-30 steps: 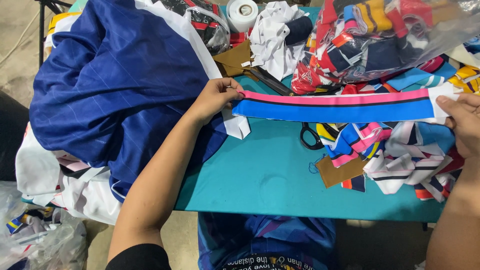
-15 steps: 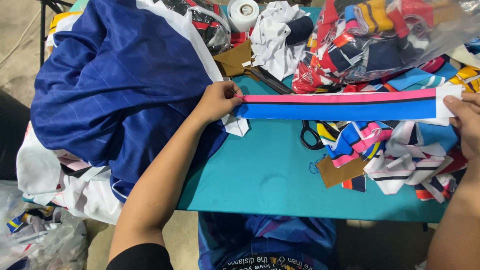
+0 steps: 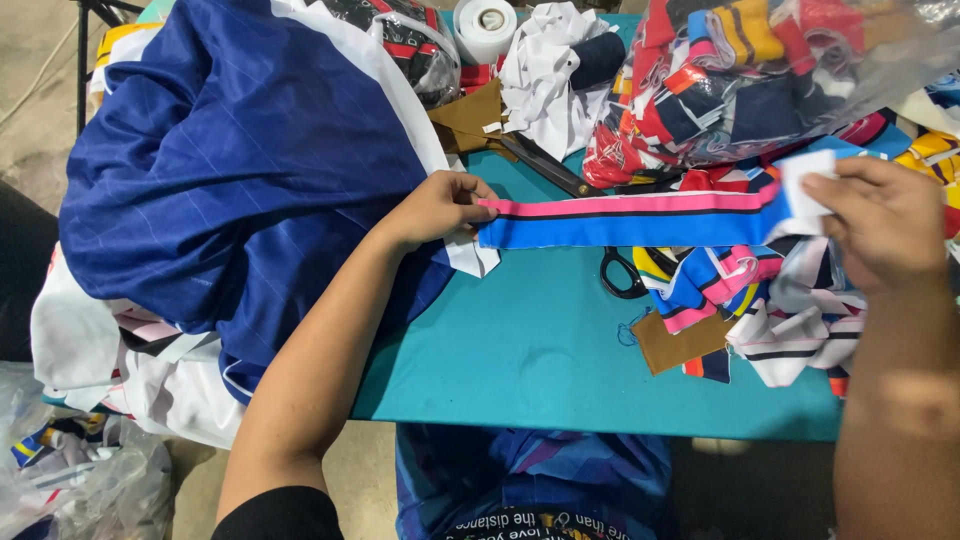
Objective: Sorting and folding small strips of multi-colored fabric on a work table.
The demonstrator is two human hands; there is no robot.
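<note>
Left hand (image 3: 440,208) pinches strip (image 3: 630,217) end | right hand (image 3: 880,220) grips other end | keep tension even, edges aligned.

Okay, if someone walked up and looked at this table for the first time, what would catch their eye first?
Probably the long fabric strip, blue with pink and black stripes, stretched flat across the middle of the teal table between the left hand and the right hand. Next, the big navy cloth heaped over the table's left end. A clear plastic bag of bright fabric scraps sits at the top right.
</note>
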